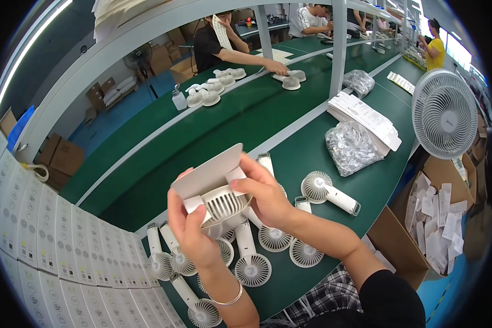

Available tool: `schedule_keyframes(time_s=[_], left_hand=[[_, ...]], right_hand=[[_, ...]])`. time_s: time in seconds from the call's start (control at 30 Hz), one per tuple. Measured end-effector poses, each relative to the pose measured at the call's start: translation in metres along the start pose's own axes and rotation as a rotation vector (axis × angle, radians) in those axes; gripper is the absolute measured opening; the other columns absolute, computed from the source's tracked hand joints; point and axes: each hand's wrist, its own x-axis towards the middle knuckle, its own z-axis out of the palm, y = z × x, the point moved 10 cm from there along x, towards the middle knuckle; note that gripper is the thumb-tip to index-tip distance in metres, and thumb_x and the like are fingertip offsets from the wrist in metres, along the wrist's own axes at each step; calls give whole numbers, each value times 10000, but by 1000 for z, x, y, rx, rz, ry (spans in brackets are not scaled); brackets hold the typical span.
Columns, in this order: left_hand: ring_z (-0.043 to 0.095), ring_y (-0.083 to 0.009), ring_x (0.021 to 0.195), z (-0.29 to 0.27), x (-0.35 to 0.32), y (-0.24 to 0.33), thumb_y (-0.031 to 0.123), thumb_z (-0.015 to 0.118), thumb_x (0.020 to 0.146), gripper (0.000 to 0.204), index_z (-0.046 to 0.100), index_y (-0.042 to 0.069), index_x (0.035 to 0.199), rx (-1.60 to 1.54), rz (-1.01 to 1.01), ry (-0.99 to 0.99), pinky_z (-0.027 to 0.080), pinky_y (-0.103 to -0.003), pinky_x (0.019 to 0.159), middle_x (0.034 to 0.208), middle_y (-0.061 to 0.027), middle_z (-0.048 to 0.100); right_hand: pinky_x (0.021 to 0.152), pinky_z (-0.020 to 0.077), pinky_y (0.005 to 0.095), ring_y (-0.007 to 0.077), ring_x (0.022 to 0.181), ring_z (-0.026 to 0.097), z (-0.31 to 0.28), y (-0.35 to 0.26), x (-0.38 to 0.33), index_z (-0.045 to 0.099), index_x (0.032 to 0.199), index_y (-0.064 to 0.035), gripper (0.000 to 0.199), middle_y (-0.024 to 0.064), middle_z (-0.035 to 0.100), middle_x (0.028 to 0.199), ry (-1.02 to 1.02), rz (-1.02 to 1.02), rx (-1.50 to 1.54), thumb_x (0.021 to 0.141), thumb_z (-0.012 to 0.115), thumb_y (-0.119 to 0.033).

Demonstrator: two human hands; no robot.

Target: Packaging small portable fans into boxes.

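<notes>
Between my two hands is a white carton [213, 172] with its lid flap raised and side flaps spread. A white handheld fan [224, 203] sits inside it, its slatted head showing at the opening. My left hand [194, 229] grips the carton's left side, thumb by the near edge. On the right side, my right hand [262, 194] holds it, thumb on the right side flap. Below and around my hands, several white handheld fans [252, 269] lie on the green table; another handheld fan [318, 187] lies to the right. The carton's underside is hidden.
Stacked printed white cartons [54, 235] wall the left side. To the right are a bag of small parts [352, 147], flat folded cartons [366, 117], a large fan [445, 115] and a cardboard box [399, 246] of white pieces. Across the belt, a co-worker's hand [276, 66] touches fans.
</notes>
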Motion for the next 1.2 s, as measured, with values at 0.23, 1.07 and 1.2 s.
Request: schedule_keyframes(time_s=[0.23, 1.07, 1.2], left_hand=[[610, -212, 876, -7, 0, 3, 3, 474, 802, 177, 633, -2, 879, 160, 245, 26, 504, -327, 844, 1007, -139, 610], [608, -268, 988, -3, 4, 0, 345, 430, 998, 306, 533, 58, 1023, 290, 445, -237, 486, -354, 824, 1298, -176, 463], [562, -277, 1067, -8, 7, -6, 291, 453, 984, 259, 559, 57, 954, 179, 368, -188, 433, -391, 916, 1277, -174, 486]], right_hand=[[919, 451, 330, 216, 1054, 560, 2, -39, -7, 625, 984, -22, 151, 143, 567, 1125, -36, -451, -228, 863, 534, -18], [811, 493, 292, 215, 1035, 589, 18, -40, -4, 677, 959, 2, 137, 165, 620, 1106, -177, -375, -480, 898, 562, -42], [872, 483, 357, 257, 1055, 585, 19, -42, -5, 677, 926, 10, 130, 170, 622, 1094, -190, -508, -544, 854, 574, -29]])
